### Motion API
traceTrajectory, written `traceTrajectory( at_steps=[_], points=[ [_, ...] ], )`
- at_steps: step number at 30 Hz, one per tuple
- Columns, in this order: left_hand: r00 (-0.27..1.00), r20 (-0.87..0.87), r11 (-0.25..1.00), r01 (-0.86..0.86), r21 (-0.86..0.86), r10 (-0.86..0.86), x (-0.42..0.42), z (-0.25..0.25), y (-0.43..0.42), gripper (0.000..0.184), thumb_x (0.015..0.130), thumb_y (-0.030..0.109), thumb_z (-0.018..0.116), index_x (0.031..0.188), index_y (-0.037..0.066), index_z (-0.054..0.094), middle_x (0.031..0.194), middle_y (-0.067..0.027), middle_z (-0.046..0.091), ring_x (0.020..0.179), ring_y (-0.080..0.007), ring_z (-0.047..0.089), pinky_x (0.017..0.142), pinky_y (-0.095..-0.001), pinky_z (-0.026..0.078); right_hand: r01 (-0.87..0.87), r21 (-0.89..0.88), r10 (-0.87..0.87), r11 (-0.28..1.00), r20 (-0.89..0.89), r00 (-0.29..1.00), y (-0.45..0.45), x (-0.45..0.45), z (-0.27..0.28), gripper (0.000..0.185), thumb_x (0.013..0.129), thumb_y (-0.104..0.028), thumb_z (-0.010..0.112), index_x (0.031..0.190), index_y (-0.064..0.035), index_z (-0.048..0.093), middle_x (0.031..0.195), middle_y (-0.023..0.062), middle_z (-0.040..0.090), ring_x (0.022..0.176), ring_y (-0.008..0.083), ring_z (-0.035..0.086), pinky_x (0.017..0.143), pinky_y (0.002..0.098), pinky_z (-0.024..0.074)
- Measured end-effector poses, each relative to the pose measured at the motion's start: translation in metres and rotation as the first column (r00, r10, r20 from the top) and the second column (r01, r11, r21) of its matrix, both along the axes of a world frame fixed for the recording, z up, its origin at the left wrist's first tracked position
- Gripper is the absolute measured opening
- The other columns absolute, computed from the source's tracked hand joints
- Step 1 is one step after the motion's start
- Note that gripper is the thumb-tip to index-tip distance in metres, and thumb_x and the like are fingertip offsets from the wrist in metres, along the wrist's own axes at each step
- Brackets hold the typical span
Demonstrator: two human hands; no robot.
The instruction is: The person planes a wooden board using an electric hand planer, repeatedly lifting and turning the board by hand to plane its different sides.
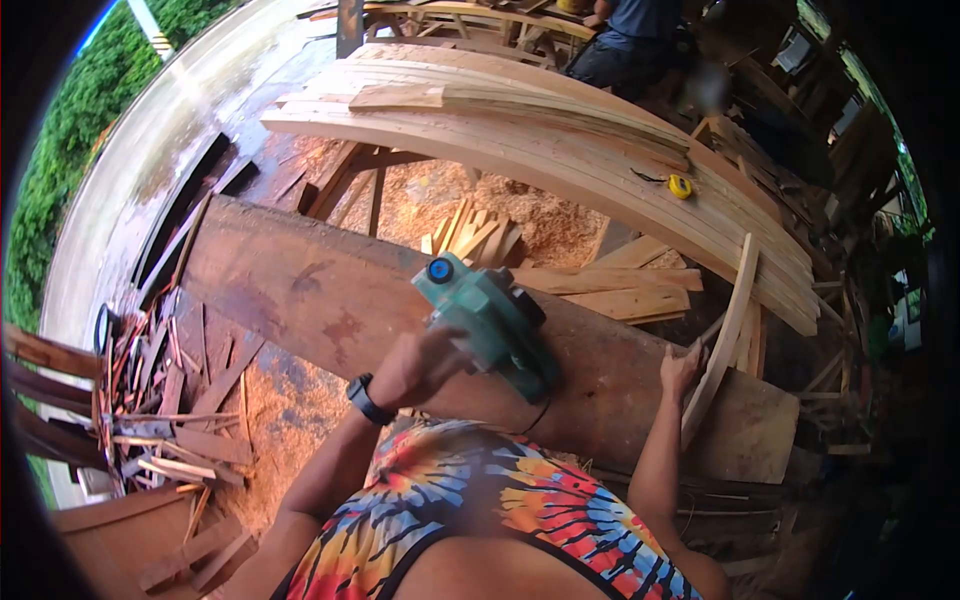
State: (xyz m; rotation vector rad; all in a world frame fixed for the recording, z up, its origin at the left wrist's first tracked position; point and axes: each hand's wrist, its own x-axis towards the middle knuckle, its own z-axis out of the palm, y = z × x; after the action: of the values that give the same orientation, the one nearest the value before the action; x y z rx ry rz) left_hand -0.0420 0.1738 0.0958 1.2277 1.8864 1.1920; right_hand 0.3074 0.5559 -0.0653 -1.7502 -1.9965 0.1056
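A green electric planer [485, 310] with a blue front knob is tilted over the wide brown plank [380, 310]. My left hand [430, 365], with a dark watch on its wrist, is closed on the planer's near side; its fingers are partly hidden and a little blurred. A dark cord [538, 418] hangs from the tool. To the right, my right hand [682, 370] grips the edge of a narrow, slightly curved wooden strip [728, 335]. That strip stands slanted across the right part of the plank, its upper end near the stacked timber.
Long pale boards [480, 125] lie stacked beyond the plank, with a yellow tape measure [680, 186] on them. Shavings [285, 430] and scrap pieces [190, 400] cover the ground. Short offcuts [475, 235] lie behind the plank. Another person [635, 45] is at the back.
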Motion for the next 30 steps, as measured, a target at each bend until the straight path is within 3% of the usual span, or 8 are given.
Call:
traceTrajectory(
  at_steps=[3, 8, 12, 16, 19, 20, 24, 30],
  points=[
    [0.907, -0.365, 0.96, -0.261, -0.101, 0.208, -0.017, -0.018, -0.014, 0.036, 0.089, 0.023, 0.074, 0.114, -0.002, 0.067, 0.077, -0.018, 0.071, 0.067, -0.0312, 0.07, 0.062, -0.0383, 0.054, -0.25, 0.035, 0.252, 0.968, -0.108, 0.962, -0.007, -0.048, 0.026, 0.072, 0.079, -0.021, 0.082, 0.139, 0.0027, 0.05, 0.142, 0.0265, 0.049, 0.135, 0.0415, 0.045, 0.114, 0.0472, 0.0362],
    [0.846, -0.477, 0.936, -0.331, -0.118, 0.239, -0.022, -0.066, -0.049, 0.037, 0.09, 0.027, 0.071, 0.113, -0.001, 0.068, 0.078, -0.0191, 0.072, 0.072, -0.0376, 0.071, 0.067, -0.0438, 0.056, -0.451, 0.035, 0.449, 0.892, -0.198, 0.872, -0.044, -0.111, 0.034, 0.06, 0.085, -0.02, 0.077, 0.135, 0.0053, 0.053, 0.134, 0.0274, 0.055, 0.129, 0.0433, 0.05, 0.109, 0.0459, 0.0406],
    [0.948, -0.308, 0.814, -0.245, -0.526, 0.086, -0.009, -0.08, -0.075, 0.033, 0.089, 0.028, 0.071, 0.105, -0.001, 0.072, 0.083, -0.0223, 0.072, 0.077, -0.0401, 0.069, 0.073, -0.0447, 0.055, -0.577, 0.057, 0.569, 0.815, -0.27, 0.777, -0.087, -0.142, 0.044, 0.052, 0.089, -0.023, 0.074, 0.129, 0.0046, 0.057, 0.131, 0.0253, 0.058, 0.122, 0.042, 0.056, 0.104, 0.0462, 0.045],
    [0.993, -0.1, 0.91, 0.015, -0.413, -0.062, 0.006, -0.114, -0.108, 0.035, 0.093, 0.036, 0.064, 0.097, 0.002, 0.073, 0.087, -0.0238, 0.071, 0.079, -0.0426, 0.067, 0.074, -0.0485, 0.053, -0.749, -0.042, 0.611, 0.661, -0.549, 0.57, -0.132, -0.176, 0.074, 0.047, 0.094, -0.026, 0.071, 0.129, 0.0036, 0.059, 0.126, 0.0228, 0.062, 0.118, 0.0357, 0.061, 0.099, 0.0425, 0.049],
    [0.93, -0.192, 0.643, 0.06, -0.764, -0.315, 0.023, -0.218, -0.15, 0.035, 0.088, 0.039, 0.064, 0.099, 0.006, 0.072, 0.095, -0.0214, 0.072, 0.086, -0.0418, 0.068, 0.077, -0.0513, 0.054, -0.879, -0.095, 0.586, 0.468, -0.71, 0.389, -0.163, -0.207, 0.1, 0.045, 0.099, -0.024, 0.066, 0.132, 0.0055, 0.057, 0.123, 0.0193, 0.064, 0.113, 0.0236, 0.062, 0.095, 0.035, 0.0504],
    [0.951, -0.071, 0.471, 0.084, -0.878, -0.302, 0.024, -0.175, -0.135, 0.049, 0.087, 0.036, 0.065, 0.117, -0.002, 0.061, 0.095, -0.0213, 0.073, 0.087, -0.0411, 0.069, 0.076, -0.051, 0.054, -0.912, -0.08, 0.582, 0.402, -0.746, 0.322, -0.166, -0.218, 0.104, 0.045, 0.1, -0.023, 0.064, 0.133, 0.0063, 0.056, 0.123, 0.0187, 0.064, 0.112, 0.0223, 0.062, 0.095, 0.0341, 0.05],
    [0.991, -0.127, 0.661, -0.118, -0.741, 0.034, 0.038, -0.24, -0.164, 0.06, 0.086, 0.032, 0.065, 0.12, -0.014, 0.049, 0.09, -0.0313, 0.069, 0.087, -0.0438, 0.07, 0.074, -0.0502, 0.055, -0.955, 0.01, 0.699, 0.295, -0.684, 0.209, -0.174, -0.263, 0.123, 0.042, 0.103, -0.023, 0.061, 0.131, 0.0083, 0.058, 0.119, 0.0164, 0.066, 0.11, 0.0203, 0.062, 0.096, 0.0321, 0.0481],
    [0.933, -0.069, 0.628, -0.29, -0.723, 0.352, 0.035, -0.252, -0.186, 0.039, 0.087, 0.035, 0.067, 0.099, -0.001, 0.071, 0.098, -0.0308, 0.068, 0.09, -0.046, 0.068, 0.079, -0.0503, 0.056, -0.93, -0.208, 0.749, 0.303, -0.551, 0.367, -0.17, -0.305, 0.123, 0.044, 0.103, -0.03, 0.061, 0.124, 0.0078, 0.063, 0.121, 0.0142, 0.066, 0.11, 0.0202, 0.061, 0.097, 0.0321, 0.0478]
  ],
)
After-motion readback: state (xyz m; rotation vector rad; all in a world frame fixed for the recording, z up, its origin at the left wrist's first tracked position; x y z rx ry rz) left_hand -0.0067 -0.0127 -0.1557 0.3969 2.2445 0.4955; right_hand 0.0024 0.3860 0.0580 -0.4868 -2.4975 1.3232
